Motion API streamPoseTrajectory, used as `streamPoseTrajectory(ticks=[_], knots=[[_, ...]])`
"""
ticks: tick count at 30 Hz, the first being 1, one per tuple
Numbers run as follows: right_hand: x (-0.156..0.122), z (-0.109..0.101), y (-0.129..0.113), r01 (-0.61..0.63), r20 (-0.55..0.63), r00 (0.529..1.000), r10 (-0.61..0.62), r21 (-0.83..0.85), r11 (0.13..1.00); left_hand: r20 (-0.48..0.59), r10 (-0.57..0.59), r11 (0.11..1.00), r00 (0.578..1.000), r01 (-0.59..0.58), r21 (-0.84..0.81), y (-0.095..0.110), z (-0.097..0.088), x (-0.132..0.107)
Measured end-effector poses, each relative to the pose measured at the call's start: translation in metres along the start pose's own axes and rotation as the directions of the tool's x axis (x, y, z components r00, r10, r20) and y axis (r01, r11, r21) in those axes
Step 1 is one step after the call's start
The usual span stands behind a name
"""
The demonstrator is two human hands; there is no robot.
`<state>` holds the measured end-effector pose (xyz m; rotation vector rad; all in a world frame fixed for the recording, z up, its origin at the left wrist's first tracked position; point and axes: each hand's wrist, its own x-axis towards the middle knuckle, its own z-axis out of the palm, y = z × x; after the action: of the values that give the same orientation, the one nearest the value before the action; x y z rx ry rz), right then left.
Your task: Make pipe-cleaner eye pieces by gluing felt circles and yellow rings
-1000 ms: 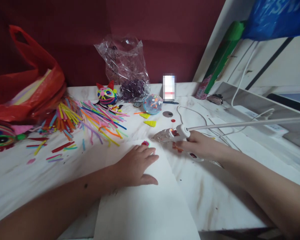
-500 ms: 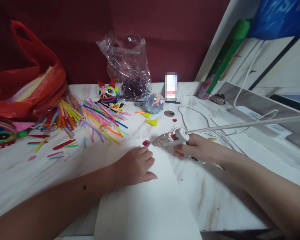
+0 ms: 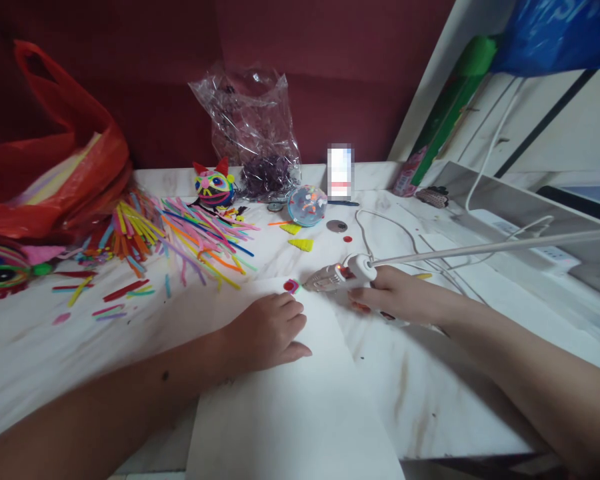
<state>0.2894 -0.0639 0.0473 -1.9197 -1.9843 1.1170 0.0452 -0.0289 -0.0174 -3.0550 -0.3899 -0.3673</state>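
Note:
My right hand (image 3: 400,293) is wrapped round the handle of a white hot glue gun (image 3: 363,272) with a small orange light lit. A long pale glue stick (image 3: 480,248) sticks out of its back end. The gun's nozzle points left, close beside a small red disc (image 3: 290,287) ringed in pink and green. That disc lies near the far edge of a white sheet of paper (image 3: 290,427). My left hand (image 3: 273,327) rests palm down on the sheet, thumb apart and fingers loosely bent. Its fingertips lie just short of the disc; whether they touch it is unclear.
Bundles of coloured pipe cleaners (image 3: 205,233) and cut pieces lie left, beside a red plastic bag (image 3: 55,173). Behind are a decorated cat-faced ball (image 3: 214,187), a clear bag (image 3: 265,140) and a round clear container (image 3: 307,205). A white cable (image 3: 405,233) loops at right.
The view has shifted very slightly. The ringed disc shows a little rounder beside the nozzle; both hands stay almost in place.

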Motion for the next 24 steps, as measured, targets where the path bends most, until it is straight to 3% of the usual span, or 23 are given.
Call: streamPoseTrajectory(ticks=[24], knots=[[0.0030, -0.0002, 0.0049, 0.007, -0.017, 1.000, -0.008, -0.079, 0.997, 0.010, 0.005, 1.000, 1.000, -0.005, 0.017, 0.0009, -0.0020, 0.0000]])
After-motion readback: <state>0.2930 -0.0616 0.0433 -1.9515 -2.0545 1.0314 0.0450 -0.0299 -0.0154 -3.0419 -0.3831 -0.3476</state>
